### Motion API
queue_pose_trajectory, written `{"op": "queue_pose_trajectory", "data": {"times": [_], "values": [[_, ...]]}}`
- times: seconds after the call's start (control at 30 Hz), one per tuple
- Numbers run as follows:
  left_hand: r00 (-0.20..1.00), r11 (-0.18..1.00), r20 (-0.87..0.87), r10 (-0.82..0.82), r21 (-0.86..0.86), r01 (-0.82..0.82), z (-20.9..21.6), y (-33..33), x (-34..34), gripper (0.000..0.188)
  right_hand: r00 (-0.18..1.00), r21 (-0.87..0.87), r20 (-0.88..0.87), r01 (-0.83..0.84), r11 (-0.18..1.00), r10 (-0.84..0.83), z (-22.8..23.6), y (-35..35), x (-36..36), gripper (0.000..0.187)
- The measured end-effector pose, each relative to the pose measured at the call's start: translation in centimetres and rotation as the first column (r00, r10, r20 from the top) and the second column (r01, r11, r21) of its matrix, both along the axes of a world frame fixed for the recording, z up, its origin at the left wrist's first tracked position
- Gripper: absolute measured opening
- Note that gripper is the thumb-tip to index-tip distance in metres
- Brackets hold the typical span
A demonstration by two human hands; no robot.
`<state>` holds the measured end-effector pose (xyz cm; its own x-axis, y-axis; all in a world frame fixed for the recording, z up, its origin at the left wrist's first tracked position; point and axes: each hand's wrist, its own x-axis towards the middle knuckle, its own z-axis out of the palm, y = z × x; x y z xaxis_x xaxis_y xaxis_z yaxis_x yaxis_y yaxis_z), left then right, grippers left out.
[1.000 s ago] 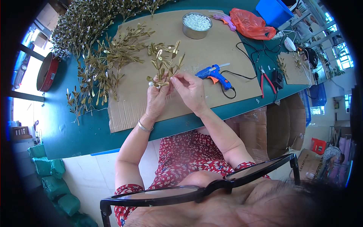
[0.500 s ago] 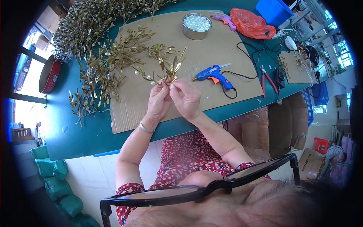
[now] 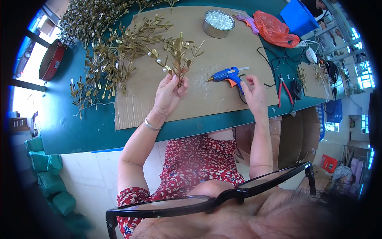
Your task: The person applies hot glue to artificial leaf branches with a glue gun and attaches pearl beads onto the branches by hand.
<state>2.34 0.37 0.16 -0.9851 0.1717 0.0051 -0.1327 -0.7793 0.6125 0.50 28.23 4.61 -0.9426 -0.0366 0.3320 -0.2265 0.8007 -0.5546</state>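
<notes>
The green worktop (image 3: 75,131) carries a big cardboard sheet (image 3: 223,47) that runs from its near edge almost to its far edge. Along the sheet's left side, spilling onto the worktop, lies my pile of gold leaf sprigs (image 3: 107,63). A red round tin (image 3: 51,59) sits at the worktop's left edge, a blue box (image 3: 298,18) at the far right corner with an orange plastic bag (image 3: 274,32) beside it.

Half a second ago both my hands were together at one sprig. Now they have parted. My left hand (image 3: 169,93) alone grips the gold sprig with white beads (image 3: 177,53) by its stem, holding it upright over the middle of the cardboard. My right hand (image 3: 254,93) has moved off to the right, fingers loosely curled and holding nothing, touching the handle of the blue glue gun (image 3: 227,75) that lies on the cardboard near its right edge.

A round tin of white beads (image 3: 218,23) stands at the cardboard's far edge. Red-handled pliers (image 3: 283,85) lie on the worktop right of the cardboard.
</notes>
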Motion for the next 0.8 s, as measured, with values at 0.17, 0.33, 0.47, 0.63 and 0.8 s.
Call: {"op": "queue_pose_trajectory", "data": {"times": [0.17,0.33,0.47,0.63,0.8], "values": [[0.999,0.999,-0.017,-0.032,0.017,0.032,-0.4,-0.6,0.0,0.031,0.928,0.039,0.366,-0.093,0.995,0.073,-0.4,1.0,-1.1,0.029],[0.994,0.99,-0.001,0.106,-0.097,-0.106,-0.8,-0.3,-0.2,0.03,0.771,-0.63,0.545,0.117,0.768,0.329,-2.4,2.3,-2.6,0.029],[0.99,0.979,-0.009,0.139,-0.149,-0.139,-0.9,-0.2,0.0,0.03,0.842,-0.784,0.34,0.008,0.621,0.418,0.9,-0.9,1.3,0.03],[0.995,0.978,0.001,0.102,-0.183,-0.1,-0.3,0.4,0.2,0.03,0.778,-0.884,0.35,0.09,0.459,0.521,-0.4,-3.0,2.6,0.029],[0.998,0.978,0.013,0.062,-0.202,-0.058,-0.4,0.4,0.2,0.032,0.817,-0.851,0.338,0.053,0.522,0.468,-0.9,-4.0,2.9,0.022]]}}
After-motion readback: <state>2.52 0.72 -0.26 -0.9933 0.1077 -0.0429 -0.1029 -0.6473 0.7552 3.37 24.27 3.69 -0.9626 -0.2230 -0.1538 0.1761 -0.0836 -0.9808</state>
